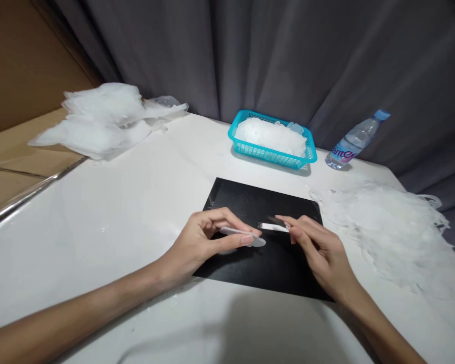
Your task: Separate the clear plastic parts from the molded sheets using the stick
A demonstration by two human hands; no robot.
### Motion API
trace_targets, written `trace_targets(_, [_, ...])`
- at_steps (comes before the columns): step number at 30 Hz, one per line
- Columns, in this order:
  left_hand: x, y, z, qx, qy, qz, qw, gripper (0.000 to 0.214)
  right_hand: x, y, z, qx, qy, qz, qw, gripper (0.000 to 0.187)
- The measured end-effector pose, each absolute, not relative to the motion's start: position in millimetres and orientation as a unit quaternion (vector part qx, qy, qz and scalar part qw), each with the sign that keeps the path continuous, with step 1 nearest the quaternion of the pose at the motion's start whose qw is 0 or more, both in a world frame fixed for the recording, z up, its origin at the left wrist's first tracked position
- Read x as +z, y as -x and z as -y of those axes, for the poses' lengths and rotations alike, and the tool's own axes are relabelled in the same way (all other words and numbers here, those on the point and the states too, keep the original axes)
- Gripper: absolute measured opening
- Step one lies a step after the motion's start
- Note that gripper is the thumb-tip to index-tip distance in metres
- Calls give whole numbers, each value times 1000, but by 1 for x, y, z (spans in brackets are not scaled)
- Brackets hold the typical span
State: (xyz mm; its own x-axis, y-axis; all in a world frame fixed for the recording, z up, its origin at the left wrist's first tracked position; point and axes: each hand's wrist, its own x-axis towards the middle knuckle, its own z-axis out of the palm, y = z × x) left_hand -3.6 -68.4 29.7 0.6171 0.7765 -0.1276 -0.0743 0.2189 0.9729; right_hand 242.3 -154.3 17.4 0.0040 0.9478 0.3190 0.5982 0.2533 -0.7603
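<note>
My left hand (216,235) pinches a thin, flat, translucent white piece (256,241) between thumb and fingers, above a black mat (242,273). To its right, my right hand (320,247) is closed on a slim tool with a bright, pale strip and a darker strip (273,227), which points left toward the white piece. Whether the tool is a knife or a pair of tweezers I cannot tell. A small gap separates its tip from the white piece.
A blue plastic basket (271,157) of white pieces stands behind the mat. A water bottle (352,144) is to its right. Thin white scraps (398,232) lie at the right, and bags of white material (102,121) at the back left near cardboard (26,131). A grey curtain (265,55) hangs behind.
</note>
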Motion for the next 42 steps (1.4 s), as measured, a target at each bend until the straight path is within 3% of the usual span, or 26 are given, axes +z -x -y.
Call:
trace_targets(6, [30, 2, 68, 266, -504, -337, 749, 24, -14, -288, 136, 59, 681, 632, 365, 45])
trace_targets(12, [25, 0, 69, 242, -496, -328, 767, 25, -27, -304, 127, -35, 692, 655, 301, 59])
trace_targets(20, [25, -3, 69, 222, -498, -348, 763, 31, -23, -291, 129, -240, 657, 701, 141, 36])
trace_targets(29, [25, 2, 66, 215, -521, -364, 741, 30, -20, -283, 127, -234, 660, 697, 155, 32])
trace_targets(33, [25, 1, 66, 221, -468, -360, 776, 33, -12, -277, 132, -118, 613, 753, 209, 33])
trace_targets(36, [25, 1, 64, 246, -427, -352, 796, 33, -10, -271, 137, -35, 563, 800, 203, 31])
trace_targets(42, [28, 6, 57, 285, -363, -324, 826, 34, -20, -263, 137, -84, 507, 838, 185, 35])
